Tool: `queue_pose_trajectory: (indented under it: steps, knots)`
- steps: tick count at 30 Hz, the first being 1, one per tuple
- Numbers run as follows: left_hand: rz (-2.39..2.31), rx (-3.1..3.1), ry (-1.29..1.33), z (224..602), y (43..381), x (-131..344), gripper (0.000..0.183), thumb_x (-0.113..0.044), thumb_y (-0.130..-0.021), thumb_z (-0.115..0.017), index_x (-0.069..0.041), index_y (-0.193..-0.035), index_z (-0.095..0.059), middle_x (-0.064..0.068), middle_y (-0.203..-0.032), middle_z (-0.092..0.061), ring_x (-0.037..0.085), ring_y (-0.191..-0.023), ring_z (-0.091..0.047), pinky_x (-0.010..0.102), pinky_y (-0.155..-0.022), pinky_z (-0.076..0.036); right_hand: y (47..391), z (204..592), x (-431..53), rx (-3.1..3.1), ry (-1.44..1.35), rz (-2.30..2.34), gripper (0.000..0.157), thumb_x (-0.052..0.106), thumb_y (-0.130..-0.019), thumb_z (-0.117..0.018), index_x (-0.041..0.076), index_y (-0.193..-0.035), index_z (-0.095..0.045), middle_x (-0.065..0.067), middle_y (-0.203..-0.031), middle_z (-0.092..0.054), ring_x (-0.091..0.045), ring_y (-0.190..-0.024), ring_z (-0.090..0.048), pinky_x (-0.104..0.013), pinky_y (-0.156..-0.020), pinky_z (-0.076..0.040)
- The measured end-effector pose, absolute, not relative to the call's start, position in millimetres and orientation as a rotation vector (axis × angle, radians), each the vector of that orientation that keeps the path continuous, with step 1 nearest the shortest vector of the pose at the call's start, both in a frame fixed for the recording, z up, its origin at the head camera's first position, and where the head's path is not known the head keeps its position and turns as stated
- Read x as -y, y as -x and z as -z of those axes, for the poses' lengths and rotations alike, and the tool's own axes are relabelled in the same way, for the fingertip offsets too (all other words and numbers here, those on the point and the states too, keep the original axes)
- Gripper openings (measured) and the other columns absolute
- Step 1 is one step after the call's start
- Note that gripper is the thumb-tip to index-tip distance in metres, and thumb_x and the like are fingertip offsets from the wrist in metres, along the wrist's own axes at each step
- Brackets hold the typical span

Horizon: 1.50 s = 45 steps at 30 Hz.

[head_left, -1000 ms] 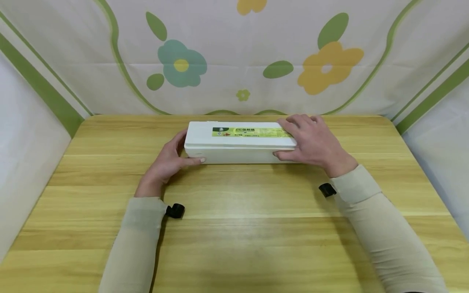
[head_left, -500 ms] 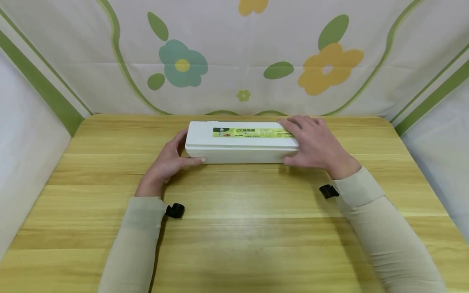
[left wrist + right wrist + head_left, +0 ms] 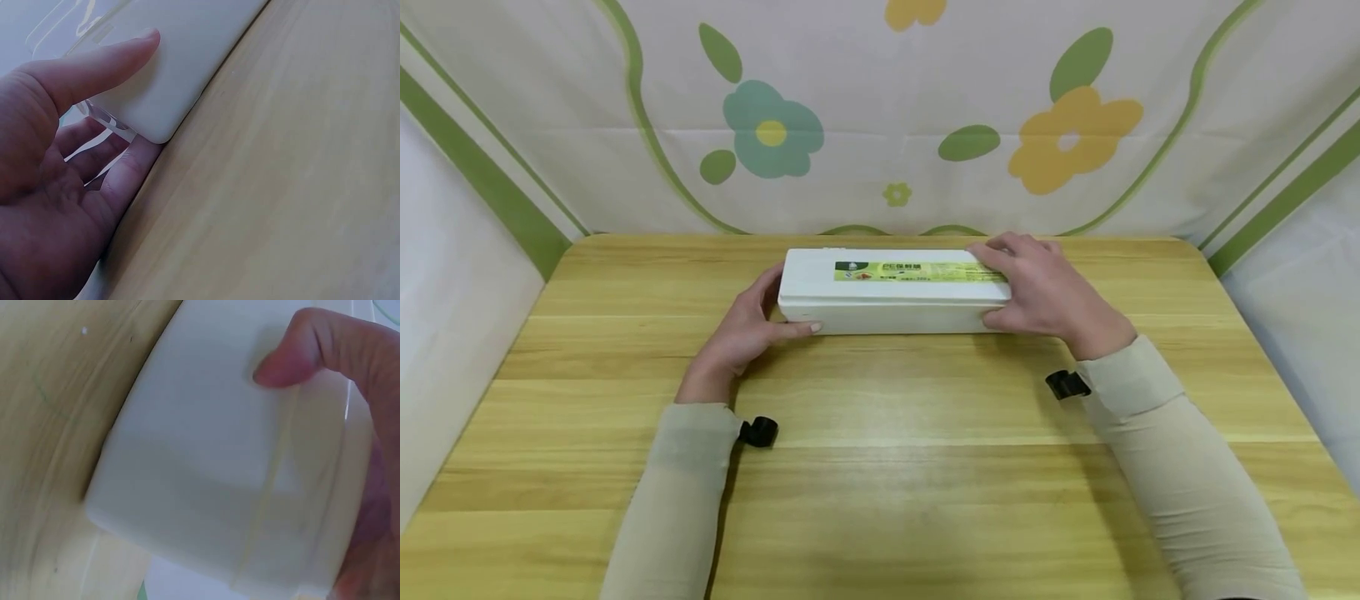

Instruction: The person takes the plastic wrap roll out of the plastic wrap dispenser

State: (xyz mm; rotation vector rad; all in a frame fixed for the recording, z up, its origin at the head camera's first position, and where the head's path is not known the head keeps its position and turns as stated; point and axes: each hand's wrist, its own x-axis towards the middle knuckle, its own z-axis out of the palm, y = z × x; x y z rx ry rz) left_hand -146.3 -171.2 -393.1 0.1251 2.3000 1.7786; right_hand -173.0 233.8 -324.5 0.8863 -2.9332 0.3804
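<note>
A long white cling film box (image 3: 887,317) lies crosswise near the table's back edge, with a green and yellow label (image 3: 895,271) on its lid. My left hand (image 3: 748,321) holds the left end, thumb on the front face and the other fingers behind that end. In the left wrist view the thumb (image 3: 119,62) presses flat on the white side. At the right end my right hand (image 3: 1045,287) grips from above, its thumb against the front just under the lid's edge. The right wrist view shows that thumb (image 3: 290,365) bent on the box wall; the other fingers are mostly hidden.
The wooden table (image 3: 895,467) stretches in front of the box. Behind it hangs a flower-printed cloth (image 3: 865,100), with more pale cloth at both sides. Small black wrist mounts (image 3: 760,432) stick out from the sleeves.
My right thumb has slid right along the front of the box toward its end. The left hand and the box stay nearly where they were.
</note>
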Motion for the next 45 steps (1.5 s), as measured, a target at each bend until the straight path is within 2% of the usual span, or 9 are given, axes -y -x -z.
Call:
queue_pose_trajectory:
  steps: [11, 17, 21, 25, 31, 34, 37, 41, 45]
  knots:
    - [-1.793, -2.313, -0.142, 395, 143, 167, 0.104, -0.009, -0.083, -0.094, -0.019, -0.168, -0.035, 0.003, -0.167, -0.045, 0.018, -0.162, -0.030, 0.045, -0.135, -0.022, 177, 331, -232, 2.889, -0.777, -0.337, 0.086, 0.017, -0.061, -0.077, 0.014, -0.146, -0.065, -0.022, -0.138, -0.066, -0.044, -0.122, -0.062, -0.067, -0.100, -0.043]
    - [-1.782, -2.326, -0.153, 395, 142, 165, 0.104, -0.008, -0.083, -0.094, -0.019, -0.169, -0.035, 0.002, -0.168, -0.044, 0.019, -0.162, -0.030, 0.046, -0.135, -0.022, 179, 329, -236, 2.917, -0.789, -0.324, 0.088, 0.019, -0.062, -0.078, 0.016, -0.148, -0.065, -0.019, -0.136, -0.067, -0.042, -0.118, -0.063, -0.066, -0.097, -0.044]
    - [-1.782, -2.329, -0.183, 396, 142, 162, 0.104, -0.009, -0.083, -0.094, -0.020, -0.169, -0.035, 0.003, -0.167, -0.045, 0.019, -0.162, -0.031, 0.047, -0.134, -0.023, 179, 320, -239, 2.980, -0.798, -0.289, 0.088, 0.016, -0.064, -0.073, 0.017, -0.151, -0.063, -0.018, -0.140, -0.066, -0.042, -0.124, -0.062, -0.066, -0.098, -0.043]
    - [-1.775, -2.338, -0.168, 395, 143, 163, 0.105, -0.010, -0.083, -0.094, -0.023, -0.169, -0.035, 0.000, -0.168, -0.044, 0.017, -0.163, -0.028, 0.047, -0.135, -0.022, 180, 311, -237, 3.069, -0.805, -0.233, 0.093, 0.012, -0.066, -0.067, 0.021, -0.158, -0.056, -0.018, -0.148, -0.062, -0.041, -0.131, -0.059, -0.065, -0.101, -0.042]
    - [-1.759, -2.339, -0.155, 395, 145, 165, 0.104, -0.011, -0.084, -0.094, -0.024, -0.169, -0.035, 0.000, -0.168, -0.044, 0.019, -0.162, -0.030, 0.048, -0.134, -0.023, 180, 308, -234, 3.129, -0.819, -0.150, 0.105, 0.017, -0.066, -0.072, 0.027, -0.166, -0.042, -0.016, -0.151, -0.055, -0.038, -0.128, -0.058, -0.062, -0.102, -0.042]
    - [-1.760, -2.326, -0.149, 396, 144, 165, 0.105, -0.012, -0.084, -0.094, -0.023, -0.169, -0.034, 0.001, -0.168, -0.044, 0.018, -0.161, -0.031, 0.047, -0.134, -0.023, 178, 310, -234, 3.124, -0.825, -0.162, 0.104, 0.026, -0.070, -0.078, 0.030, -0.167, -0.041, -0.014, -0.150, -0.056, -0.037, -0.130, -0.057, -0.062, -0.101, -0.043]
    - [-1.765, -2.313, -0.147, 396, 144, 164, 0.105, -0.012, -0.084, -0.094, -0.022, -0.169, -0.034, 0.001, -0.169, -0.044, 0.018, -0.162, -0.030, 0.047, -0.134, -0.023, 176, 315, -232, 3.095, -0.805, -0.170, 0.096, 0.049, -0.080, -0.083, 0.030, -0.165, -0.044, -0.013, -0.147, -0.058, -0.036, -0.132, -0.057, -0.063, -0.102, -0.045]
    - [-1.771, -2.312, -0.145, 397, 144, 164, 0.105, -0.012, -0.083, -0.094, -0.022, -0.169, -0.035, 0.000, -0.169, -0.043, 0.017, -0.163, -0.028, 0.047, -0.134, -0.022, 172, 326, -224, 3.034, -0.747, -0.137, 0.105, 0.085, -0.078, -0.074, 0.026, -0.161, -0.048, -0.015, -0.149, -0.058, -0.038, -0.135, -0.056, -0.067, -0.108, -0.042]
    - [-1.771, -2.314, -0.127, 398, 144, 164, 0.105, -0.012, -0.083, -0.094, -0.023, -0.169, -0.035, -0.001, -0.169, -0.043, 0.018, -0.163, -0.029, 0.047, -0.134, -0.023, 172, 333, -207, 2.980, -0.737, -0.113, 0.115, 0.099, -0.072, -0.063, 0.027, -0.161, -0.048, -0.014, -0.156, -0.057, -0.041, -0.141, -0.055, -0.068, -0.111, -0.040]
